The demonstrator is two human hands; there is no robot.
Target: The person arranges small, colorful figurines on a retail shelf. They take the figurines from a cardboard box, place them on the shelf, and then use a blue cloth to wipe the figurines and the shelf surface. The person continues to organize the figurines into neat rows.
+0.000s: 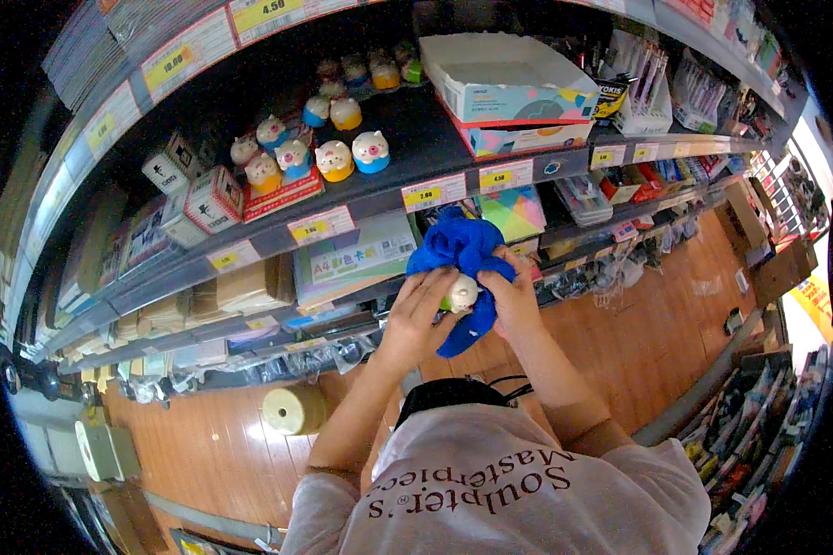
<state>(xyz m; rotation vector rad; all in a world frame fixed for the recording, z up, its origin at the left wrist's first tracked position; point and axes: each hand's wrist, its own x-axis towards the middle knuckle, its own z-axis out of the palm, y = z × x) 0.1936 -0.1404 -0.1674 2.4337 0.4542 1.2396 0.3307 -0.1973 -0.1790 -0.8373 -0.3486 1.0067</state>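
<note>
Between my two hands is a small animal figurine [464,294] with a white head and a bit of green at its base. My left hand [420,305] grips it from the left side. A bunched blue cloth [458,243] lies against it, and my right hand [514,288] holds that cloth, its fingers close to the figurine's head. One end of the cloth hangs below the figurine. Beyond my hands, similar figurines with yellow or blue bases, such as a blue-based one [371,152], stand on the black shelf [409,156].
Stacked cardboard trays [520,97] occupy the shelf's right part. Small patterned boxes [212,201] stand at its left. Price tags [434,192] line the shelf edge. Below are packs of coloured card [357,257]. A cream cylindrical stool [293,411] stands on the wooden floor [201,451].
</note>
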